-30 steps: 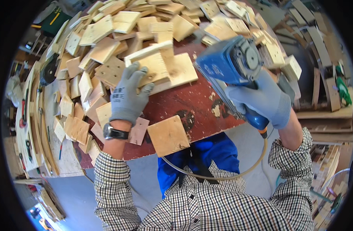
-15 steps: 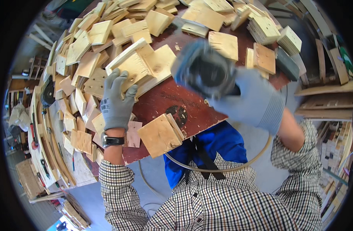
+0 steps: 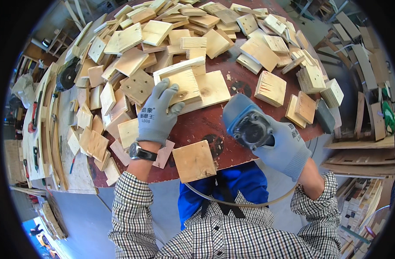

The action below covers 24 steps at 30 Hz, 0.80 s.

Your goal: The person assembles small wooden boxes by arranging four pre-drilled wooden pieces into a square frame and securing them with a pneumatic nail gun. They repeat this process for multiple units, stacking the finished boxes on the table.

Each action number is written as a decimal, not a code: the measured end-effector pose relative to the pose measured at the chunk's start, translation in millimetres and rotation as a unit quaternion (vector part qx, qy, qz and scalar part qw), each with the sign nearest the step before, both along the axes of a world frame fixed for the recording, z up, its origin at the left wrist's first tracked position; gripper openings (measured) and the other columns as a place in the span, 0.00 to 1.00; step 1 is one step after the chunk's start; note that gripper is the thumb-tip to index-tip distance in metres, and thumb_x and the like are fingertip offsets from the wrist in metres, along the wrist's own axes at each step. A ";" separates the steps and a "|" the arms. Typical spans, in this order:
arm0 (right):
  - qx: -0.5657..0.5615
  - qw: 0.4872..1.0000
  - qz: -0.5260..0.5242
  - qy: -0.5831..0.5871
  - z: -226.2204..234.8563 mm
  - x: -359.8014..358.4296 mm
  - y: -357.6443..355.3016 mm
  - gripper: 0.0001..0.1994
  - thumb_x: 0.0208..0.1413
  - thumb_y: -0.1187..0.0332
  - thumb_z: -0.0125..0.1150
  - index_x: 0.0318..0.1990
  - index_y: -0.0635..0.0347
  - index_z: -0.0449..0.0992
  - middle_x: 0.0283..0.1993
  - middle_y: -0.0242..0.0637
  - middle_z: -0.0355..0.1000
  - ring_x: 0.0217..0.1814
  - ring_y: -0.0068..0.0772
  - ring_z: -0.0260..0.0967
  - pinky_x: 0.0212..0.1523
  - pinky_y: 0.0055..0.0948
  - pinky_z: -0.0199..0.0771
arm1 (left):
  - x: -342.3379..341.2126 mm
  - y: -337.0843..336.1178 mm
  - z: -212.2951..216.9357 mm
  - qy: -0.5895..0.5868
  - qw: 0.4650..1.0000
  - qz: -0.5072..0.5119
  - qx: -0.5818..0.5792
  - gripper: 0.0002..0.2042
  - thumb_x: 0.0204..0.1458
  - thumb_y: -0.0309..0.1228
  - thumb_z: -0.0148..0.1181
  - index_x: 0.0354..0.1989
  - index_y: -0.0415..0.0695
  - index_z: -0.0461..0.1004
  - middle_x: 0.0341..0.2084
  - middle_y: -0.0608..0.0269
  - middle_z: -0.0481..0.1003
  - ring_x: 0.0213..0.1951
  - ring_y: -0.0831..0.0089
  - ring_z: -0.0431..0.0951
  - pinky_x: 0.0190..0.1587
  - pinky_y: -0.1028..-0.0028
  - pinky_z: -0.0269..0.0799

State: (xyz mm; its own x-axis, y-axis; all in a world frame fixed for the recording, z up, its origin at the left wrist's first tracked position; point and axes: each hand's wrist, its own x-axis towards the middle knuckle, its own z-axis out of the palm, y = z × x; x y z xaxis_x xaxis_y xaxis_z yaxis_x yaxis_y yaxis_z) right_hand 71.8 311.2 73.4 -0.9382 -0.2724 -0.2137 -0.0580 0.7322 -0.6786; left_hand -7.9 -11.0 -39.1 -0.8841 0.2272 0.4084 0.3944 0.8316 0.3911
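My left hand [image 3: 158, 115], in a grey glove, holds a small pale wooden block [image 3: 183, 85] with its fingers along the left side and the thumb at the near edge. The block lies against a wider flat board [image 3: 214, 91], and a narrow upright strip [image 3: 178, 66] runs along its far side. In my gloved right hand [image 3: 283, 149] is a blue and black air nail gun [image 3: 249, 124], its fingers wrapped around the handle. The tool is to the right of the board and apart from it; its nose is hidden beneath its body.
Loose wooden blocks [image 3: 133, 62] heap over the far and left parts of the dark red table [image 3: 193, 134]. A square block stack [image 3: 194, 162] overhangs the near edge. An air hose [image 3: 236, 203] loops across my front. Hand tools lie on the bench [image 3: 44, 142] at left.
My right hand has brought the nail gun nearer to me, away from the far blocks, and it is no longer blurred. My left hand keeps its place on the block. The whole view has shifted.
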 end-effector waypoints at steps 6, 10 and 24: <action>-0.026 0.999 -0.018 -0.044 13.2 -9.0 -1.4 0.17 0.58 0.63 0.73 0.52 0.61 0.82 0.40 0.41 0.86 0.41 0.33 0.86 0.46 0.33 0.83 | 0.3 3.2 4.8 -0.009 1.000 0.013 -0.001 0.22 0.60 0.41 0.69 0.60 0.47 0.77 0.64 0.53 0.74 0.61 0.51 0.79 0.60 0.60 0.79; -0.064 0.993 -0.031 -0.099 30.1 -23.0 -10.1 0.12 0.59 0.63 0.72 0.45 0.60 0.83 0.34 0.38 0.85 0.37 0.25 0.82 0.42 0.31 0.82 | 1.4 2.7 -1.3 -0.002 1.000 0.016 0.014 0.21 0.58 0.38 0.70 0.59 0.47 0.78 0.64 0.54 0.74 0.60 0.51 0.80 0.58 0.60 0.80; 0.159 0.971 0.050 0.171 -35.6 8.8 -18.7 0.34 0.55 0.61 0.72 0.68 0.60 0.70 0.52 0.48 0.80 0.52 0.52 0.80 0.54 0.43 0.79 | 1.9 3.7 -0.4 -0.005 1.000 0.021 0.002 0.20 0.59 0.39 0.69 0.59 0.47 0.78 0.64 0.54 0.74 0.59 0.51 0.80 0.59 0.60 0.80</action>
State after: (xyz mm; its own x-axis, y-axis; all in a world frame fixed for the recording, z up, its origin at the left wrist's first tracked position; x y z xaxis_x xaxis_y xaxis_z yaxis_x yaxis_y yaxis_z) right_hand 80.6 292.5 37.8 -0.9410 -0.3378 0.0180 -0.3227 0.8805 -0.3471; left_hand -5.9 -7.3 -39.6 -0.8972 0.1872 0.4000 0.3543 0.8457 0.3990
